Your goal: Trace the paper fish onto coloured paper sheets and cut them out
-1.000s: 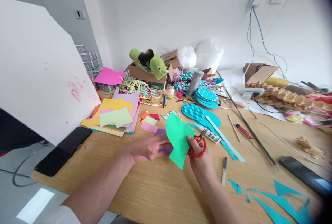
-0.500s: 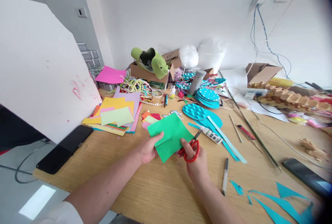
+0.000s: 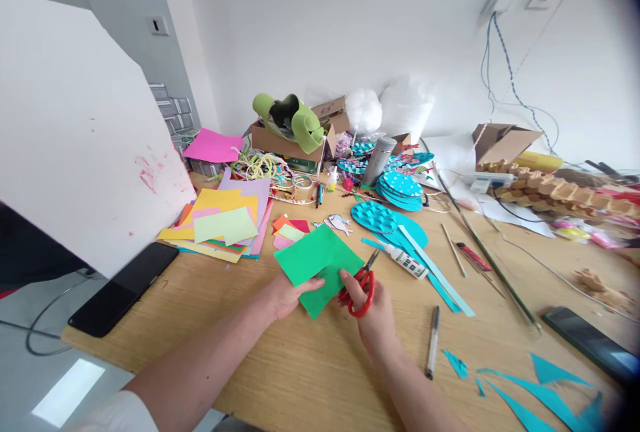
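A green paper sheet (image 3: 320,255), creased across its middle, is held between both hands above the table. My left hand (image 3: 290,295) grips its lower left part, with the thumb on top. My right hand (image 3: 367,309) pinches the lower right side of the sheet and also holds red-handled scissors (image 3: 369,285), whose blades point up and to the right. Just right of the blades lies a white glue bottle (image 3: 407,262). Fingers under the paper are hidden.
Coloured paper (image 3: 225,225) and a black phone (image 3: 125,289) lie left. Blue ovals (image 3: 375,217) and strips sit behind the glue. A pen (image 3: 433,342), blue scraps (image 3: 545,392), a stick (image 3: 485,252) and another phone (image 3: 590,342) are at right.
The green sheet has shifted slightly left and its left part now folds over more at the crease. My left thumb has moved to the right along it. A white fish cutout shows more behind the sheet.
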The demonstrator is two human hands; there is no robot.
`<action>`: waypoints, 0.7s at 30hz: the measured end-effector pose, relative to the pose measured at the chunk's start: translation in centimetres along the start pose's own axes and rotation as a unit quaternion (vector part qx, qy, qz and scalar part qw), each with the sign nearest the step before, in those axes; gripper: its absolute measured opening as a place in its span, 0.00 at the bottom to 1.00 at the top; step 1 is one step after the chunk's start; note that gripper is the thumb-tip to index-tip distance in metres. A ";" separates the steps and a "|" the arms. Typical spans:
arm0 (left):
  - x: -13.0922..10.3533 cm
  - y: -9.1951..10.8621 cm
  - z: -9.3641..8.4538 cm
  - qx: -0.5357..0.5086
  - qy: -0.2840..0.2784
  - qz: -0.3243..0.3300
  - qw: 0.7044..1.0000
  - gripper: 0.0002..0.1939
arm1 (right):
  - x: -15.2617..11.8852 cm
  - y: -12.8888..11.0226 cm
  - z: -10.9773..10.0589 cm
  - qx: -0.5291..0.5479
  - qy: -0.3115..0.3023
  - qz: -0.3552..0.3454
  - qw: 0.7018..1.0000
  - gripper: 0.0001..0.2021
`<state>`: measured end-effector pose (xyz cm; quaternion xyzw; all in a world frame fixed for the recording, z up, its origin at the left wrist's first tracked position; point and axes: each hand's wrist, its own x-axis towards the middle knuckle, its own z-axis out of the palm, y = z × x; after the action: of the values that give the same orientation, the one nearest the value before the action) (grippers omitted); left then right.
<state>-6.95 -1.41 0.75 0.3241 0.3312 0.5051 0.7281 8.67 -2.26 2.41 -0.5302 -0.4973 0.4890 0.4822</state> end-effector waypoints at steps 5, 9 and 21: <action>0.9 0.7 -1.3 -0.037 0.055 0.030 0.997 0.25 | 0.4 -1.1 -1.3 -0.041 -0.110 -0.009 0.993 0.25; 1.2 1.8 -1.9 -0.031 0.096 0.040 0.994 0.25 | 1.1 -1.3 -3.3 -0.137 -0.231 -0.001 0.963 0.25; 0.7 2.0 -2.1 0.038 0.083 0.052 0.994 0.25 | 1.1 -1.7 -3.5 -0.228 -0.314 0.059 0.920 0.24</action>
<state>-9.46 0.11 1.03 0.3252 0.3921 0.5543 0.6583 12.12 -1.14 4.25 -0.4736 -0.6887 0.5314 0.1378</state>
